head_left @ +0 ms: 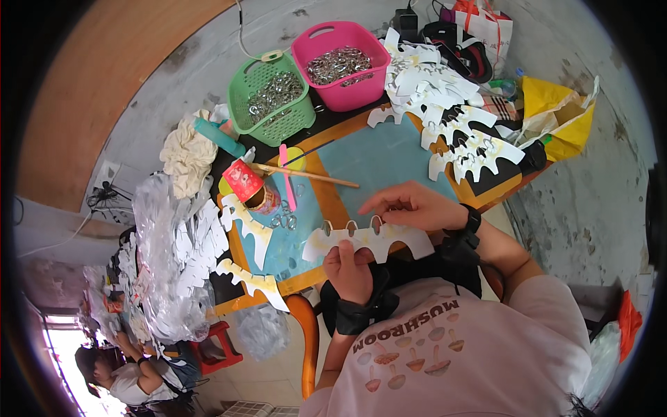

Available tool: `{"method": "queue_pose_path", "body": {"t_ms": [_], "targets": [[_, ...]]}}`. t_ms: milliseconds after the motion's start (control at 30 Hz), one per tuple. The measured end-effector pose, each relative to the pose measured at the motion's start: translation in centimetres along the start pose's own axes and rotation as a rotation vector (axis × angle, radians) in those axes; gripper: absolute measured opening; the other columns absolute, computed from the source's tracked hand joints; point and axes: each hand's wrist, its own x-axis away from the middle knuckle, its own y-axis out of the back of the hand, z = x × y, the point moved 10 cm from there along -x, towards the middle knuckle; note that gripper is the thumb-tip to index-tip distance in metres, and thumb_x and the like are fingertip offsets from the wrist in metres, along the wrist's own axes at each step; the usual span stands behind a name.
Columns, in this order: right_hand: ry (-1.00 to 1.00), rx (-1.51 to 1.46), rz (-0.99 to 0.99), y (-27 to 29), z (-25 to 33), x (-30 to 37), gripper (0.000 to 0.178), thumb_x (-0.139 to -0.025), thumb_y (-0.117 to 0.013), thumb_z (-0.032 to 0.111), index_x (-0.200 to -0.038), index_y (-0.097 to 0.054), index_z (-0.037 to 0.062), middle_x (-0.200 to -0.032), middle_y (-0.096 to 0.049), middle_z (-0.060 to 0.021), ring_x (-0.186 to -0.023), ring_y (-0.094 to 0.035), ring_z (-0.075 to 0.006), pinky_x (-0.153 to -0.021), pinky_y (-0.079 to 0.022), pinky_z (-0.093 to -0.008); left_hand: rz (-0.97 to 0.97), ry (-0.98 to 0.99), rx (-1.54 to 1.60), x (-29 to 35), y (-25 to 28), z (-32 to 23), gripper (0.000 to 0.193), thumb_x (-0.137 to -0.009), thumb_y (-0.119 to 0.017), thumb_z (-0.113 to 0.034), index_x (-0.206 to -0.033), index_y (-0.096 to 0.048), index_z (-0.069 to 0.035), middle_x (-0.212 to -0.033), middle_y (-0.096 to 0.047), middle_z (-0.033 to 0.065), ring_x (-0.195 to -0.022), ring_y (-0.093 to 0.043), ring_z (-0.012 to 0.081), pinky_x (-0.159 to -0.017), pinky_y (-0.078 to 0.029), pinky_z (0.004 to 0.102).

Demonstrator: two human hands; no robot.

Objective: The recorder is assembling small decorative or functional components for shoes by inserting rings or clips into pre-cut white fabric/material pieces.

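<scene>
My left hand (347,271) is closed on the lower edge of a white scalloped card strip (319,244), its thumb pressed on the front face. Several metal rings (352,226) stand up along the strip's upper edge, and faint yellow smears mark its surface. Above the strip's right end is my right hand (417,205), with the index finger stretched to the left and the other fingers bent near the rightmost ring. Nothing shows held in it; whether its fingertips touch the strip I cannot tell. Loose metal rings (283,221) lie on the blue table mat (340,153).
Green basket (243,104) and pink basket (354,97), both holding metal rings, stand at the back. Stacked white strips (479,153) lie back right; other strips (253,281) lie left. A red paper cup (243,181), a wooden stick (326,177) and plastic bags (163,264) are nearby. Another person (132,375) works at lower left.
</scene>
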Motion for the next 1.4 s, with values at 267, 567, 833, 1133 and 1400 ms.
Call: {"method": "queue_pose_path", "body": {"t_ms": [267, 567, 833, 1133, 1400], "targets": [[-0.02, 0.308, -0.137, 1.0, 1.8, 0.7, 0.034, -0.095, -0.056, -0.002, -0.128, -0.064, 0.0034, -0.089, -0.07, -0.0017, -0.088, -0.063, -0.0086, -0.085, -0.049, -0.0256, 0.03, 0.043, 0.156, -0.1, -0.1, 1.6, 0.015, -0.097, -0.061, -0.006, -0.111, -0.062, 0.0, -0.109, -0.068, 0.0092, -0.082, -0.068, 0.0168, -0.067, -0.057, 0.0309], [-0.112, 0.202, -0.172, 1.1, 0.1, 1.0, 0.021, -0.098, -0.061, 0.007, -0.117, -0.069, 0.0007, -0.091, -0.074, -0.0032, -0.091, -0.068, -0.008, -0.077, -0.051, -0.0228, 0.052, 0.047, -0.219, 0.4, -1.9, 0.3, 0.021, -0.095, -0.065, -0.003, -0.116, -0.062, 0.002, -0.101, -0.07, 0.0084, -0.085, -0.069, 0.0142, -0.07, -0.06, 0.0275], [-0.015, 0.444, -0.103, 0.9, 2.2, 0.5, 0.013, -0.096, -0.064, 0.008, -0.102, -0.075, 0.0022, -0.088, -0.076, -0.0093, -0.078, -0.072, -0.0141, -0.072, -0.055, -0.0243, 0.068, 0.034, -0.352, 0.5, -1.3, 0.7, 0.013, -0.094, -0.069, -0.001, -0.105, -0.066, 0.004, -0.101, -0.07, 0.0043, -0.088, -0.065, 0.0081, -0.077, -0.053, 0.0237], [0.069, -0.344, -0.452, 2.0, -4.3, 2.3, 0.056, -0.098, -0.064, 0.02, -0.15, -0.044, 0.0085, -0.145, -0.053, -0.0106, -0.126, -0.055, -0.0195, -0.1, -0.048, -0.0337, 0.167, -0.773, -1.009, 2.5, -7.5, -4.4, 0.032, -0.081, -0.069, 0.008, -0.11, -0.075, -0.004, -0.104, -0.066, 0.0151, -0.087, -0.067, 0.0289, -0.072, -0.052, 0.0326], [0.083, -1.199, -0.114, -2.5, -4.6, 0.4, 0.075, -0.103, -0.041, 0.052, -0.158, -0.025, 0.0039, -0.16, -0.03, -0.022, -0.147, -0.03, -0.0342, -0.122, -0.026, -0.0473, 0.377, -0.941, -1.379, 5.1, -10.2, -1.4, 0.046, -0.075, -0.06, 0.011, -0.114, -0.075, -0.007, -0.115, -0.062, 0.0124, -0.103, -0.063, 0.032, -0.086, -0.051, 0.0426]]}}
